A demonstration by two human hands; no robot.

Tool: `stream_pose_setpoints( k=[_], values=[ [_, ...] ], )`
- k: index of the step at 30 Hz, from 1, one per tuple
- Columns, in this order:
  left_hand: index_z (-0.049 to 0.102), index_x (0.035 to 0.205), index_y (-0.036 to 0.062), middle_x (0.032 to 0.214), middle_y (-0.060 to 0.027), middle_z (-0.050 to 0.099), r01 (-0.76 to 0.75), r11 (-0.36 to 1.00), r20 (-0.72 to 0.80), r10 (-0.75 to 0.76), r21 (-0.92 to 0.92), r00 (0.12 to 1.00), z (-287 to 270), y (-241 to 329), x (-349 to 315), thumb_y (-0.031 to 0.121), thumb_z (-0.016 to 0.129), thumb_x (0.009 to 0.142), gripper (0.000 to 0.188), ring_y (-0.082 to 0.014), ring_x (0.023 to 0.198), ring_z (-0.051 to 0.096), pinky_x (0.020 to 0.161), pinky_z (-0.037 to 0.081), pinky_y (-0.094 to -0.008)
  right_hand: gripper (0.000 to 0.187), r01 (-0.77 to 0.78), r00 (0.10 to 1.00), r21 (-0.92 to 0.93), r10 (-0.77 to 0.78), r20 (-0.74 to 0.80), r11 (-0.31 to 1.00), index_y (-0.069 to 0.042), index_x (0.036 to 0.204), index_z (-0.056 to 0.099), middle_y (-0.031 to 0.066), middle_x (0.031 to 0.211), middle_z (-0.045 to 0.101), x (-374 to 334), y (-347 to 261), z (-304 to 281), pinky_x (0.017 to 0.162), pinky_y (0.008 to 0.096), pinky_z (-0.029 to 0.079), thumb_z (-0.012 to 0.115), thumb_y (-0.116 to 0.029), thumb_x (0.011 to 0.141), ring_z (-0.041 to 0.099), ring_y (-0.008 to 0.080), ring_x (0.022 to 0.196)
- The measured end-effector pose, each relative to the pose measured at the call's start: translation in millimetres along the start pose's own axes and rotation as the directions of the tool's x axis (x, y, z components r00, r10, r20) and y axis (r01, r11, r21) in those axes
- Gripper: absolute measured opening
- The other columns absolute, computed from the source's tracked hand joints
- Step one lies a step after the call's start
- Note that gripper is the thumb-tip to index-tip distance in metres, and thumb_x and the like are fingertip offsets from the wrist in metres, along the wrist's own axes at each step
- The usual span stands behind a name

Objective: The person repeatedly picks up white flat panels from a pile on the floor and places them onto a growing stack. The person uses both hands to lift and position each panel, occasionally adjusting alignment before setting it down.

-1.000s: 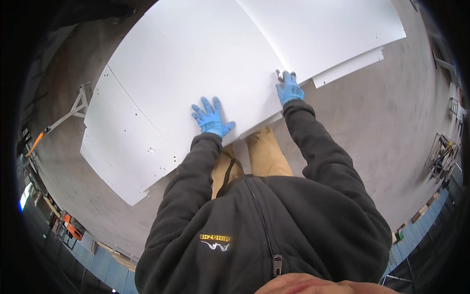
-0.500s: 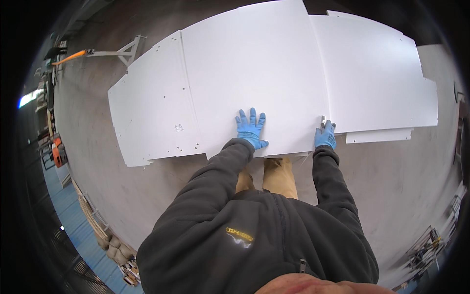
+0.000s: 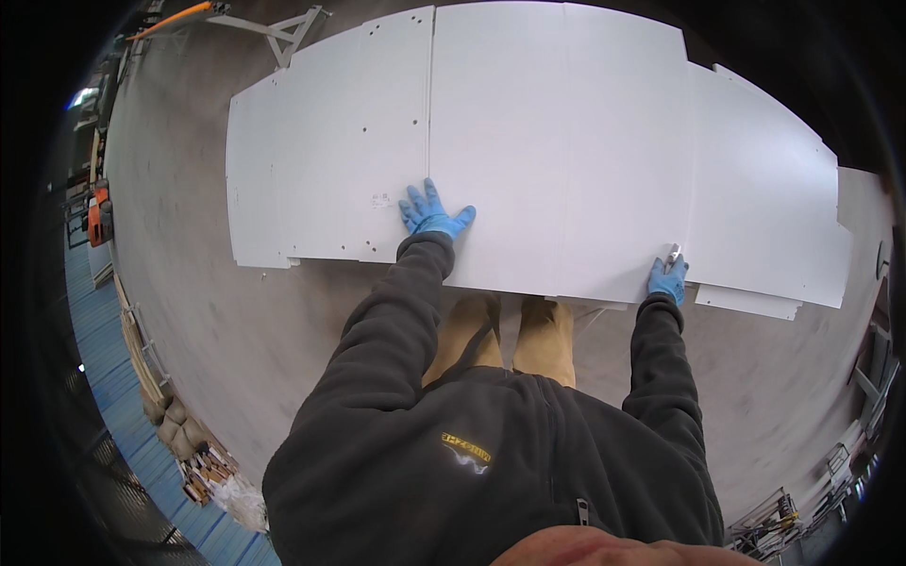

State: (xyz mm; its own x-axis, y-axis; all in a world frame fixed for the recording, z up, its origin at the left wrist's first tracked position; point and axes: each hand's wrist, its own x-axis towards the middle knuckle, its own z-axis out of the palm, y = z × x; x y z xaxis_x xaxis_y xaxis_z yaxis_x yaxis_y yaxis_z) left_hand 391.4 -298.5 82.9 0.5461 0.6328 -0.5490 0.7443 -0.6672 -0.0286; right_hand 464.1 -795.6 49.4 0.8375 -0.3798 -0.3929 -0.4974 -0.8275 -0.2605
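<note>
A large white sheet panel with fold lines, small holes and notched edges spreads out in front of me. My left hand, in a blue glove, lies flat on it with fingers spread, beside the left fold line and a small printed label. Near the panel's front edge, just left of the right-hand seam, my blue-gloved right hand has its fingers closed round a small metallic tool. The tool's tip rests at the sheet's surface; its exact kind is too small to make out.
A narrow white strip juts out below the panel's right part. A grey metal stand with an orange bar is beyond the far left. Stuffed sacks and timber line the left side. Metal frames stand at the lower right.
My left hand has slid left across the panel to the left fold line. My right hand stays near the right seam with the tool. The whole view has shifted.
</note>
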Motion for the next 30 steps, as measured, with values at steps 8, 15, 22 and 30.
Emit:
stream_pose_setpoints(
  k=[8, 15, 22, 30],
  values=[
    [-0.001, 0.162, 0.0164, 0.167, -0.0237, -0.004, -0.081, 0.996, -0.105, 0.077, -0.037, 0.992, 18.1, -14.5, -4.1, 0.077, 0.059, 0.078, 0.12, -0.0534, 0.15, -0.003, 0.122, 0.003, -0.0576, 0.07, 0.029, 0.999, 0.038, -0.03, 0.015, 0.999, 0.0, 0.148, 0.04, 0.0295, 0.152, 0.039, 0.2, 1.7, 0.5, 0.114, 0.0412, 0.036, 0.065, -0.032, 0.091, 0.041, 0.0402, 0.141],
    [0.003, 0.162, 0.0138, 0.166, -0.0227, 0.002, -0.074, 0.997, -0.108, 0.073, -0.004, 0.992, 6.5, -11.9, -16.1, 0.069, 0.06, 0.083, 0.113, -0.0529, 0.15, 0.004, 0.122, 0.01, -0.0567, 0.069, 0.028, 0.999, -0.035, -0.028, -0.02, 0.999, -0.003, 0.148, 0.041, 0.0291, 0.153, 0.038, -6.7, 1.4, 3.1, 0.114, 0.0418, 0.037, 0.066, -0.031, 0.09, 0.041, 0.04, 0.141],
    [0.008, 0.162, 0.0118, 0.165, -0.0254, 0.005, -0.111, 0.994, -0.158, 0.108, -0.005, 0.982, 8.0, -11.8, -17.6, 0.067, 0.062, 0.083, 0.11, -0.0561, 0.148, 0.006, 0.12, 0.014, -0.0601, 0.066, 0.064, 0.996, -0.031, -0.066, -0.061, 0.997, -0.003, 0.146, 0.042, 0.0309, 0.145, 0.045, 0.8, 14.9, 12.7, 0.109, 0.0448, 0.042, 0.065, -0.03, 0.09, 0.048, 0.0421, 0.133],
    [0.006, 0.162, 0.0138, 0.166, -0.0238, 0.004, -0.098, 0.994, 0.085, 0.101, -0.038, 0.991, -34.5, -15.2, -22.7, 0.065, 0.065, 0.08, 0.113, -0.0547, 0.149, 0.007, 0.122, 0.012, -0.0555, 0.047, -0.122, 0.983, 0.176, 0.094, 0.16, 0.977, -0.006, 0.134, 0.05, 0.0211, 0.106, 0.064, -12.7, -34.3, -25.5, 0.069, 0.0437, 0.056, 0.057, -0.03, 0.095, 0.071, 0.0332, 0.072]
  ],
)
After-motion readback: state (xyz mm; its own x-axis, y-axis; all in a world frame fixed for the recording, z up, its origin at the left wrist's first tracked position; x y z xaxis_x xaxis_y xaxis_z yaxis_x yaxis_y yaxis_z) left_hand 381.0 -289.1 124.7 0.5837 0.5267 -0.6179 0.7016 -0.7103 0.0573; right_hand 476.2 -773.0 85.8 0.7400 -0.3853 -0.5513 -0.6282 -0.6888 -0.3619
